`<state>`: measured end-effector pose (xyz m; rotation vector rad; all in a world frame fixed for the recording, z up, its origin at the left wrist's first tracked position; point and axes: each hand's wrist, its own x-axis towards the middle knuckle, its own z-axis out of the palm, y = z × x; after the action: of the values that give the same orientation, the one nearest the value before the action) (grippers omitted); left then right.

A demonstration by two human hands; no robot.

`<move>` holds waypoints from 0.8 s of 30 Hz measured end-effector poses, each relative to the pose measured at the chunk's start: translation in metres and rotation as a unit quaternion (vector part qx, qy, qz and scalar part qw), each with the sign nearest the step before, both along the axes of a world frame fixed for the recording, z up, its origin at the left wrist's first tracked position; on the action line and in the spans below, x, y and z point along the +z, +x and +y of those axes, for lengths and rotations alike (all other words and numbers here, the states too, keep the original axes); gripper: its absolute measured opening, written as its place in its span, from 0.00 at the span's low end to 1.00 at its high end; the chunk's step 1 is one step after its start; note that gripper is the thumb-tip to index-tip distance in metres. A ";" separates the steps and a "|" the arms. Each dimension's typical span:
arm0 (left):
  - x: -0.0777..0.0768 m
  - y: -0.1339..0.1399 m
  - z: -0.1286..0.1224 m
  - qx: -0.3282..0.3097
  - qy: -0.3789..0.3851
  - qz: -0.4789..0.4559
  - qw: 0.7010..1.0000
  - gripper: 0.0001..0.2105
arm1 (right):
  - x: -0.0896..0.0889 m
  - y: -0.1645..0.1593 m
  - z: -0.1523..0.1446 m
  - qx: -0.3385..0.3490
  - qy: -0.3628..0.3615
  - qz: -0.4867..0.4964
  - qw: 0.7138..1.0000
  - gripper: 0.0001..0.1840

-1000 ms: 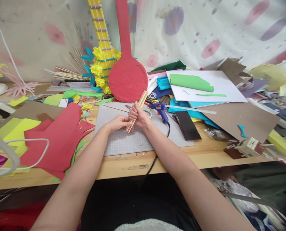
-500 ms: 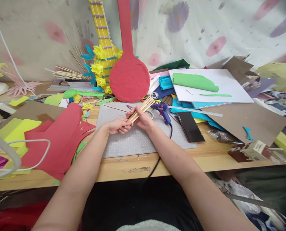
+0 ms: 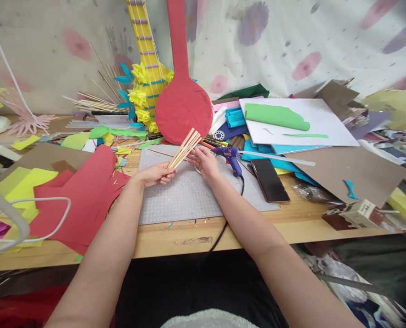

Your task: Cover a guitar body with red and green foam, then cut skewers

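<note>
My left hand (image 3: 157, 175) is closed around the lower end of a bundle of thin wooden sticks (image 3: 187, 146), which fan out slightly up and to the right. Just right of the bundle, my right hand (image 3: 205, 163) has its fingers loosely spread with nothing in them; whether a fingertip touches the sticks I cannot tell. Both hands are above a grey cutting mat (image 3: 179, 205). One single stick (image 3: 158, 151) lies at the mat's back. Beyond my right hand rests a blue glue gun (image 3: 230, 157) with a long glue stick (image 3: 278, 157) in it.
A red paper-covered banjo shape (image 3: 184, 111) leans at the back beside a yellow one (image 3: 144, 45) with strings. A phone (image 3: 270, 180) lies on the mat's right edge. Red paper (image 3: 76, 196) covers the left side; a white board (image 3: 332, 123) is at right.
My right hand has let go of the bundle and opened. My left hand has moved slightly left with the sticks, which now point more steeply up.
</note>
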<state>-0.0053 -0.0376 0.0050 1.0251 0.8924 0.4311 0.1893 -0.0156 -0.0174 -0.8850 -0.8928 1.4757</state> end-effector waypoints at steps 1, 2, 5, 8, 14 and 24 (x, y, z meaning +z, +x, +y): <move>0.000 0.002 -0.001 -0.006 0.004 -0.009 1.000 0.06 | -0.001 0.000 0.000 -0.013 0.000 -0.004 1.000 0.13; 0.000 0.003 -0.002 -0.014 0.006 -0.017 1.000 0.06 | -0.002 -0.001 0.000 -0.024 0.003 -0.012 1.000 0.14; 0.000 0.004 -0.003 -0.035 0.004 -0.027 0.999 0.08 | -0.004 -0.001 0.002 -0.051 0.013 -0.038 0.998 0.16; 0.001 0.000 -0.003 -0.050 -0.003 -0.019 0.999 0.10 | -0.005 0.000 0.003 -0.057 0.013 -0.041 0.997 0.16; 0.004 -0.020 0.001 -0.083 -0.006 0.021 0.996 0.14 | -0.005 0.001 0.005 0.011 -0.017 -0.050 0.999 0.21; 0.003 -0.041 0.004 -0.111 -0.011 0.053 0.992 0.13 | -0.004 0.004 0.004 0.007 -0.009 -0.034 0.999 0.15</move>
<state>-0.0460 -0.0339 0.0084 1.1205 0.8631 0.1801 0.1934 -0.0115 -0.0216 -0.9489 -0.9371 1.4752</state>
